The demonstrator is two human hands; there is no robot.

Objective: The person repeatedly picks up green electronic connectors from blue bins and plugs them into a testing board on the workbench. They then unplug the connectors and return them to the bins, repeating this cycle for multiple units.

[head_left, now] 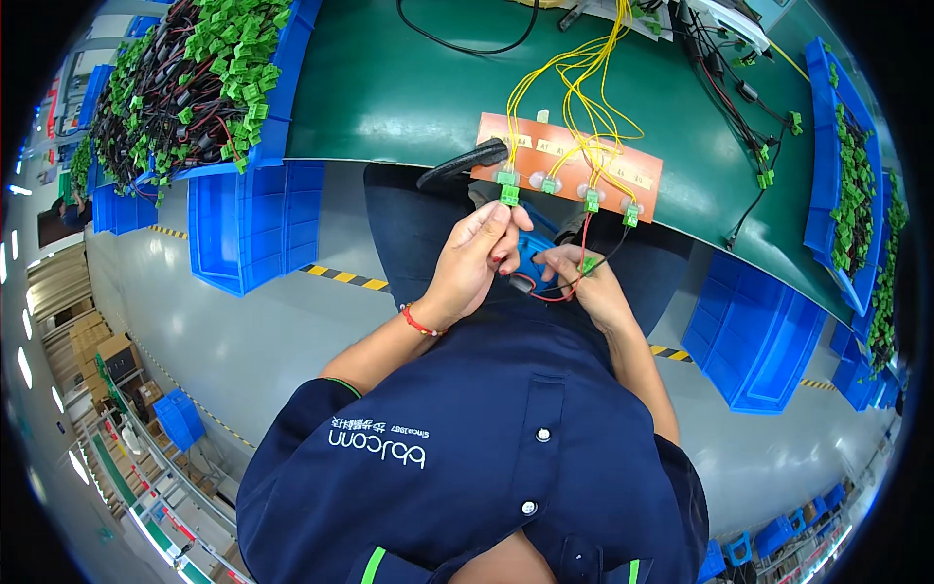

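My left hand [474, 261] is raised in front of my chest, fingers pinched on a green plug connector [509, 195] right below the orange test board [564, 162]. My right hand [585, 280] sits beside it, holding a small green connector [589, 263] with red and black wires [551, 292] looping between both hands. A blue tool [533, 255] shows between the hands; I cannot tell which hand holds it. The orange board carries a row of green connectors fed by yellow wires [574, 88] and lies on the green bench [409, 97].
A blue bin [277, 117] at upper left is heaped with green connectors on black and red wires. Another blue bin [851, 195] of similar parts stands at right. More blue crates [754, 341] sit under the bench. Black cables [739, 107] trail over the bench's right side.
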